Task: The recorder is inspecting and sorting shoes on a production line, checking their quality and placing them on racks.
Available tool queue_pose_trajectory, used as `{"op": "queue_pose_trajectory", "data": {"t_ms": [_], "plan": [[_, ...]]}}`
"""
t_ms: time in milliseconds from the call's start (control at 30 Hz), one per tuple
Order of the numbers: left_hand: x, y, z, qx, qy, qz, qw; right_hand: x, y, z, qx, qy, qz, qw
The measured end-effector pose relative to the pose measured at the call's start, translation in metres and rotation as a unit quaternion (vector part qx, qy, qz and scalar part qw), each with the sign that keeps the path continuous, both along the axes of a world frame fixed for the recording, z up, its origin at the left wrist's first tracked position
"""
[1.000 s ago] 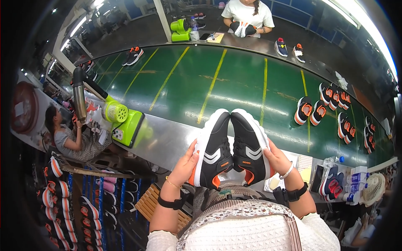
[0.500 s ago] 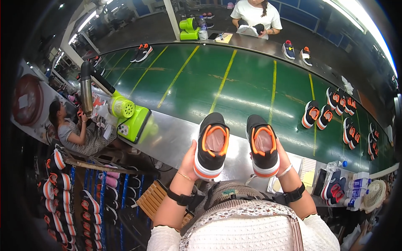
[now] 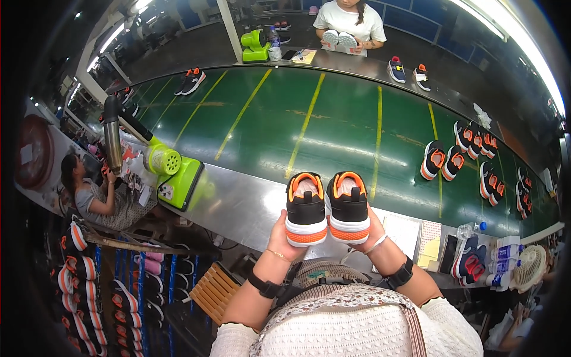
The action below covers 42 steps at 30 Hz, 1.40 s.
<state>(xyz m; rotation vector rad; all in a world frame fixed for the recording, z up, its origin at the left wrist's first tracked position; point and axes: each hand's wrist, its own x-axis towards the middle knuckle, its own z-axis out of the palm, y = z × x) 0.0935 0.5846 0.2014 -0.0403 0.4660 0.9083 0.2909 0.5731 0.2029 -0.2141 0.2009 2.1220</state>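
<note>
A pair of black sneakers with orange collar linings and white and orange soles is in front of me, side by side, heels toward me. My left hand (image 3: 281,239) is closed around the outer side of the left sneaker (image 3: 306,209). My right hand (image 3: 375,232) grips the right sneaker (image 3: 348,208) the same way, from its outer side. The two sneakers are close together at the heels, held up over the front metal edge (image 3: 238,205) of the bench. Pale stuffing shows inside both. My fingers beneath the soles are hidden.
A green conveyor belt (image 3: 262,128) with yellow lines carries several sneakers (image 3: 434,160) at right. A green hot-air blower (image 3: 178,178) stands left; papers (image 3: 404,238) and a fan (image 3: 529,268) are at right. Racks of shoes (image 3: 125,309) stand lower left. A co-worker (image 3: 351,24) holds shoes across the belt.
My hands have come together, bringing the two sneakers side by side. Both sneakers have tilted so their heels face me more. The co-worker opposite has turned the shoes' soles outward.
</note>
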Motion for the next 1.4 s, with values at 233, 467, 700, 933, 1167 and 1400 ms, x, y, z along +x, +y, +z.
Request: {"op": "queue_pose_trajectory", "data": {"t_ms": [233,467,700,933,1167,1400], "plan": [[0.004,-0.002,0.014,0.018,-0.021,0.007,1.000,-0.003,0.000,0.009,-0.005,-0.060,-0.005,0.998],[0.002,0.000,0.014,0.044,0.038,0.047,0.997,0.002,0.002,-0.003,0.003,-0.126,-0.046,0.991],[-0.019,-0.008,0.010,0.091,0.189,0.195,0.958,0.029,-0.007,-0.005,0.074,-0.284,-0.141,0.945],[-0.020,-0.012,0.019,0.142,0.233,0.205,0.940,0.025,-0.011,0.004,0.038,-0.348,-0.198,0.916],[-0.019,-0.013,0.022,0.145,0.226,0.208,0.941,0.023,-0.011,0.006,0.043,-0.353,-0.201,0.913],[-0.018,-0.013,0.025,0.154,0.214,0.201,0.943,0.023,-0.012,0.005,0.046,-0.351,-0.200,0.914]]}}
